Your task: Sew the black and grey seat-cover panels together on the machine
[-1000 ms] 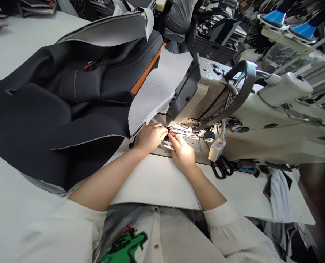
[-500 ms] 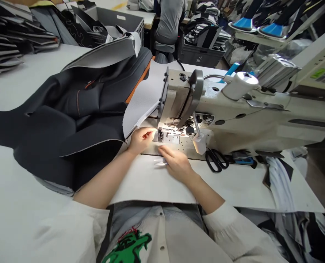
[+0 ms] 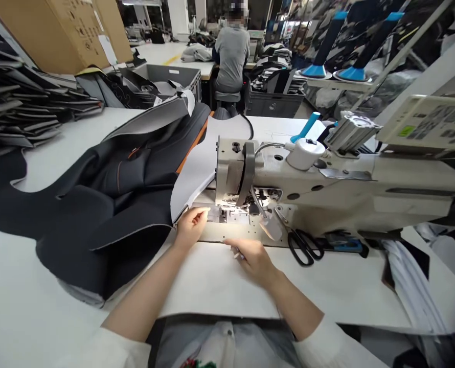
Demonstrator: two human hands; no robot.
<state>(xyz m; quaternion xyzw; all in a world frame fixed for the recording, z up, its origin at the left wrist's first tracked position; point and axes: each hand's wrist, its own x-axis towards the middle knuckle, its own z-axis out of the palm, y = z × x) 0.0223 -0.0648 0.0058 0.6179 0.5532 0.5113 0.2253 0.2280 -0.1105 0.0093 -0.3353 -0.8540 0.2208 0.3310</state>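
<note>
A beige industrial sewing machine (image 3: 289, 179) stands on the white table, its lamp lighting the needle plate (image 3: 222, 214). A black padded seat cover (image 3: 97, 214) with orange stitching lies left of it. Its grey mesh lining (image 3: 199, 171) feeds toward the presser foot. My left hand (image 3: 191, 227) rests at the lining's edge, just left of the plate, holding nothing visible. My right hand (image 3: 252, 258) lies on the table in front of the machine. Its fingers are closed on small metal thread snips (image 3: 238, 254), mostly hidden.
Black-handled scissors (image 3: 304, 248) lie right of the lamp. Stacks of dark cut pieces (image 3: 20, 107) and a grey crate (image 3: 169, 79) are behind at left. A seated co-worker (image 3: 231, 61) faces away beyond the table. Cardboard boxes (image 3: 54, 30) stand at the upper left.
My right hand has drawn back from the needle area toward me, with the snips. My left hand has slid slightly back. The view has tilted up and levelled.
</note>
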